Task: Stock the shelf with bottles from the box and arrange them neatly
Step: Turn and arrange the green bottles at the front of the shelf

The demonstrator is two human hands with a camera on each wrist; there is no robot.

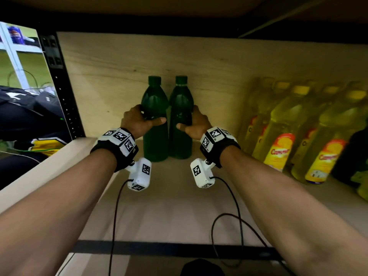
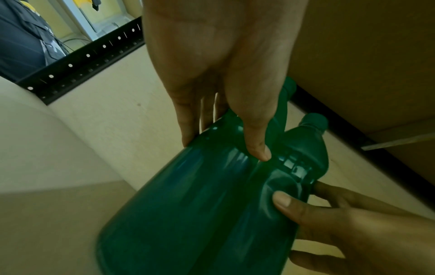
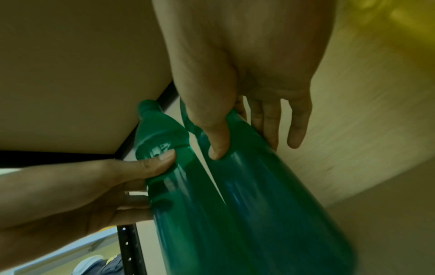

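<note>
Two dark green bottles stand upright side by side on the shelf board, close to its plywood back wall. My left hand grips the left green bottle at its shoulder, thumb across the front and fingers round the far side. My right hand holds the right green bottle the same way. The left wrist view shows my left hand on the left bottle, with the right bottle touching it. The right wrist view shows my right hand on the right bottle and a thin gap to the left bottle.
Rows of yellow bottles with orange labels fill the shelf's right side, with a dark item beyond them. A black perforated upright bounds the shelf on the left. Another shelf board hangs low overhead. Wrist camera cables trail over the shelf front.
</note>
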